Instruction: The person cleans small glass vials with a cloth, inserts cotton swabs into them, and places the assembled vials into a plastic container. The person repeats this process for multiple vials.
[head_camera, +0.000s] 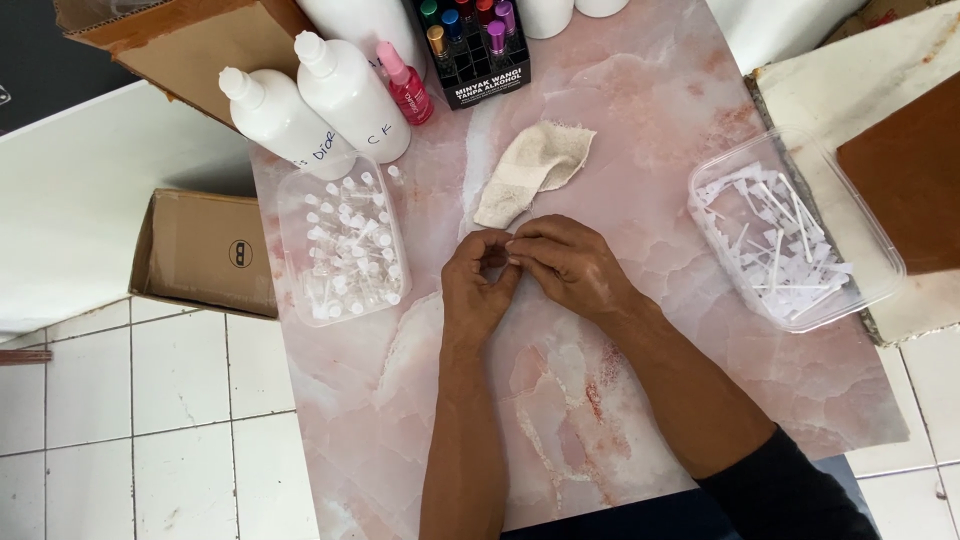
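Observation:
My left hand (478, 282) and my right hand (566, 262) meet at the middle of the pink marble-patterned table (600, 400). Their fingertips pinch together around something small that the fingers hide. A crumpled beige cloth (530, 168) lies just beyond the hands. To the left stands a clear plastic tray (340, 245) full of several small clear vials. Another clear tray (790, 235) at the right holds several white spray-pump tubes.
Two large white bottles (320, 105) and a small pink spray bottle (405, 85) stand at the back left. A black box of coloured-cap bottles (472, 45) is at the back. A cardboard box (205, 250) sits on the tiled floor at left.

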